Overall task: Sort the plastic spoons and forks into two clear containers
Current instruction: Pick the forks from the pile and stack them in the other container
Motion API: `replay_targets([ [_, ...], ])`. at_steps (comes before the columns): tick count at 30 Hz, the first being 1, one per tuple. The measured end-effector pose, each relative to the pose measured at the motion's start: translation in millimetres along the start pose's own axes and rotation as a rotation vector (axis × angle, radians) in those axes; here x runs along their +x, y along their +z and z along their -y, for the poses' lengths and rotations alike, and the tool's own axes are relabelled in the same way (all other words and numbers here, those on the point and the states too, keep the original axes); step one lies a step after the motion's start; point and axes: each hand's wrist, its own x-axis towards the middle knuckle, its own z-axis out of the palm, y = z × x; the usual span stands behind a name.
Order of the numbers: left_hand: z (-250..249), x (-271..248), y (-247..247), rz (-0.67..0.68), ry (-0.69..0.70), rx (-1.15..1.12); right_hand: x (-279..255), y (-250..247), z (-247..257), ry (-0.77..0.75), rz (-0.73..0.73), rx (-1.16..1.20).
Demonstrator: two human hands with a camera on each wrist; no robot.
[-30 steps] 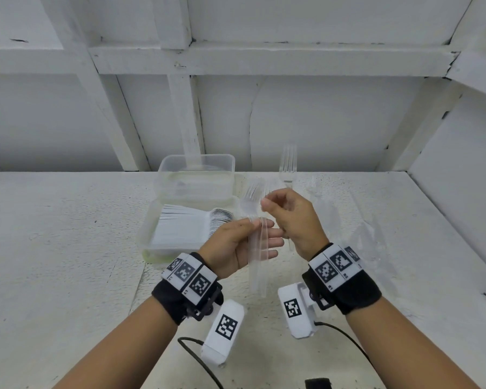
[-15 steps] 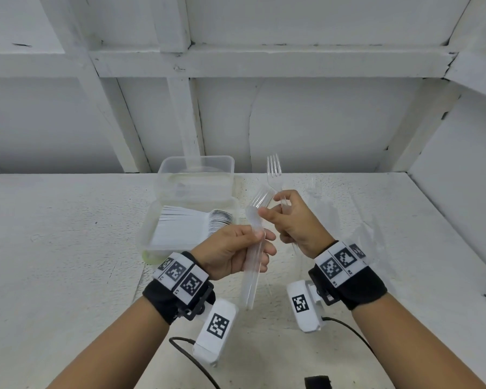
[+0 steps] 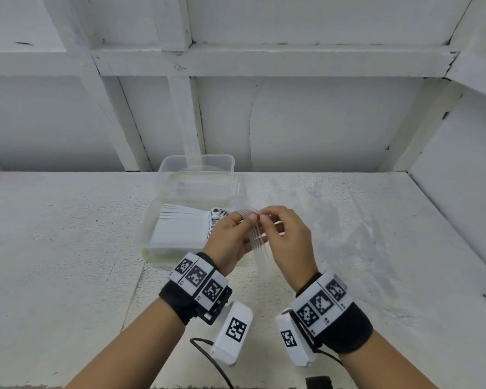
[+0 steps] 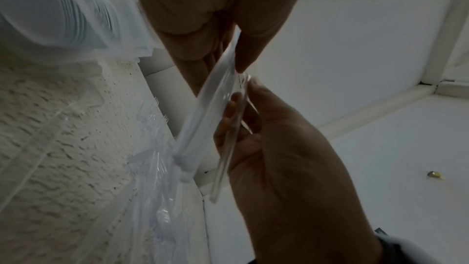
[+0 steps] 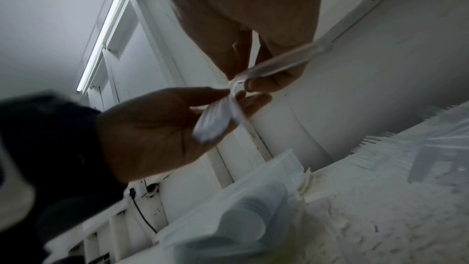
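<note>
Both hands meet above the table's middle. My left hand (image 3: pixel 243 233) grips a bundle of clear plastic cutlery (image 3: pixel 257 240) by its handles; the bundle (image 5: pixel 218 121) lies stacked across its palm. My right hand (image 3: pixel 267 223) pinches one clear piece (image 5: pixel 281 61) at the bundle's top end, fingertips touching the left thumb; fork or spoon cannot be told. A near clear container (image 3: pixel 152 248) holds a row of stacked white spoons (image 3: pixel 185 223). Behind it stands a second clear container (image 3: pixel 197 167). Loose clear forks (image 4: pixel 152 148) lie on the table to the right.
A white rough table (image 3: pixel 54 262) ends at a white framed wall (image 3: pixel 292 122) behind the containers and a side wall on the right. Clear plastic wrapping (image 3: pixel 334 226) lies with the loose forks. A black cable (image 3: pixel 208 357) hangs by my left wrist.
My right hand held a clear fork upright above the bundle; it has come down and now pinches at the bundle's top. My left hand tipped the bundle slightly.
</note>
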Motion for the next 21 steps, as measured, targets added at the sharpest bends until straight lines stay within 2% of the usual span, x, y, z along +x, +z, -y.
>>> replay_targets([
  [7, 1, -4, -2, 0.028, 0.004, 0.030, -9, 2, -1, -0.042, -0.006, -0.135],
  [11, -1, -5, 0, 0.005, -0.020, -0.070, -15, 2, 5, -0.041, 0.157, -0.161],
  [15, -2, -4, 1, -0.019, -0.023, -0.129, -18, 4, 6, 0.023, 0.300, -0.094],
  [21, 2, -2, 0, -0.056, -0.049, -0.044, -21, 6, 5, -0.013, 0.378, -0.193],
])
